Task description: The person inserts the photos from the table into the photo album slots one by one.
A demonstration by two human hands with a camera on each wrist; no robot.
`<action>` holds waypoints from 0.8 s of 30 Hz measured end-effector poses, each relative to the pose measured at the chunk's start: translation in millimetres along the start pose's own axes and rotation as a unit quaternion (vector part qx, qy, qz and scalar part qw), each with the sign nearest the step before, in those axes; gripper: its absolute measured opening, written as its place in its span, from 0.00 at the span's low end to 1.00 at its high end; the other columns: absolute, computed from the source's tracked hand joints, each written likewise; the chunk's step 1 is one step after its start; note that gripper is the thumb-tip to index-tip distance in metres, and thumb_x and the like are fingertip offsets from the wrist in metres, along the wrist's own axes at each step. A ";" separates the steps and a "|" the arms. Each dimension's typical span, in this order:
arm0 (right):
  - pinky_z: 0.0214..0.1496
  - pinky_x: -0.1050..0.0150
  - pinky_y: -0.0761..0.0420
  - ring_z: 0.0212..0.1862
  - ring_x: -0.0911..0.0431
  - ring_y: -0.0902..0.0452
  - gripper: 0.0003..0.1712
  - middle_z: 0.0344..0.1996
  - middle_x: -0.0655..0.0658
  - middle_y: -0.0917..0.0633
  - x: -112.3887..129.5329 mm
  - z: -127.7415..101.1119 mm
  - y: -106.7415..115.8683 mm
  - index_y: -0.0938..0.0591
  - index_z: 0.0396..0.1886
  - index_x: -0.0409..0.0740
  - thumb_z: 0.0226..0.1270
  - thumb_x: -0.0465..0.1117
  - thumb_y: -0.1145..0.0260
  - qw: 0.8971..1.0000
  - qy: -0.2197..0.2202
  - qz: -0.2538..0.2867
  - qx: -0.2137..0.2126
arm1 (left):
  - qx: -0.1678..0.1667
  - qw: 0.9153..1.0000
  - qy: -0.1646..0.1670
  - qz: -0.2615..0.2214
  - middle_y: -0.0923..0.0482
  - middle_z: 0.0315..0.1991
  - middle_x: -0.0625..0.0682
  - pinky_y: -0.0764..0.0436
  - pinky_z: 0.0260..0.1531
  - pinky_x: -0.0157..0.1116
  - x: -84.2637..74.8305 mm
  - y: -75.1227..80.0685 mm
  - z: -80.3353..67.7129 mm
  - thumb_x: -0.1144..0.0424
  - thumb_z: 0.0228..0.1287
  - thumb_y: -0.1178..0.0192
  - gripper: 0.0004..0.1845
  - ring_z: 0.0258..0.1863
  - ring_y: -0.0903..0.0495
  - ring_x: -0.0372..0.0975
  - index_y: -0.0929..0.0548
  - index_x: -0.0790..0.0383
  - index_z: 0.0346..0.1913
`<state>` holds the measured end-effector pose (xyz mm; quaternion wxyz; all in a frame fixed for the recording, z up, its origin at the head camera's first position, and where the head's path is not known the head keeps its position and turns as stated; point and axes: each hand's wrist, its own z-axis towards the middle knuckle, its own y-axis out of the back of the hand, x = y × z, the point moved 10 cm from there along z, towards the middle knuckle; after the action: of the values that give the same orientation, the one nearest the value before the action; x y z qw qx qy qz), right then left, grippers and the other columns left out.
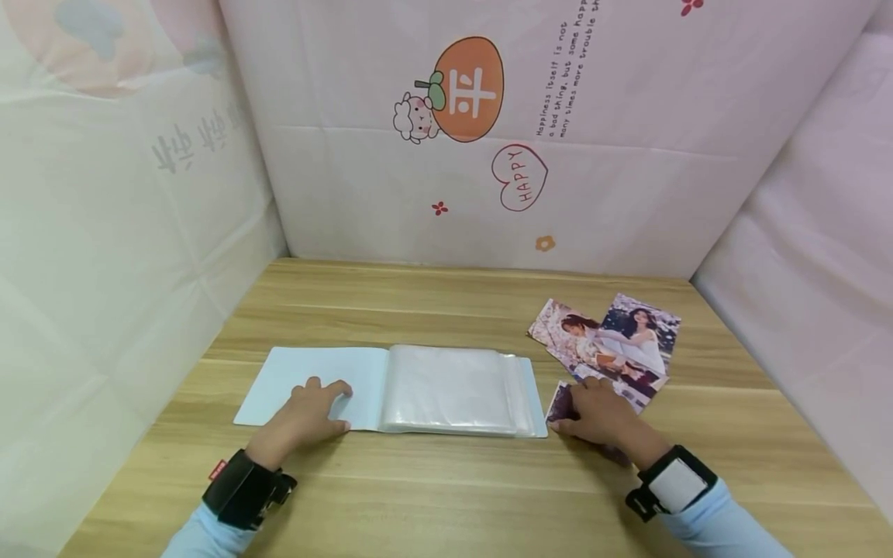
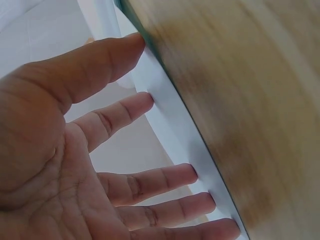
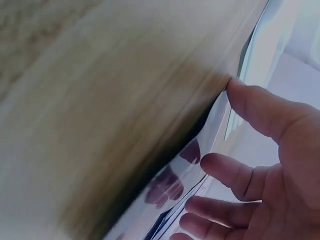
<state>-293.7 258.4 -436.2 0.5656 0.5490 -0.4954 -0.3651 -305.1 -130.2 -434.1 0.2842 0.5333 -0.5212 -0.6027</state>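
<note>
An open photo album with a pale blue cover (image 1: 279,387) and clear plastic sleeves (image 1: 449,387) lies on the table. My left hand (image 1: 307,415) rests on its left cover with fingers spread. In the left wrist view, the left thumb (image 2: 100,62) touches the cover's near edge. My right hand (image 1: 603,415) is over a dark purple photo (image 1: 560,403) just right of the album. The right wrist view has the thumb at the photo's edge and the fingertips on its glossy face (image 3: 165,187). Much of this photo is hidden under the hand.
Several overlapping photos (image 1: 593,341) lie behind my right hand, one showing a person in white (image 1: 638,333). The wooden table (image 1: 432,496) is enclosed by printed white cloth (image 1: 363,186) at the back and both sides.
</note>
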 end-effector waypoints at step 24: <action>0.50 0.34 0.36 0.58 0.23 0.49 0.57 0.57 0.18 0.41 -19.8 -8.9 1.5 0.31 0.55 0.25 0.35 0.65 0.25 0.996 -0.038 0.077 0.014 | -0.009 1.000 -0.016 -0.001 0.34 0.38 0.60 0.27 0.35 0.48 -3.7 -0.9 5.6 0.61 0.50 0.30 0.23 0.37 0.33 0.51 0.23 0.62 0.50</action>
<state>-290.1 279.8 -437.0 0.5649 0.5027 -0.5623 -0.3346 -309.1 -124.8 -434.2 0.2796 0.5214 -0.5200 -0.6161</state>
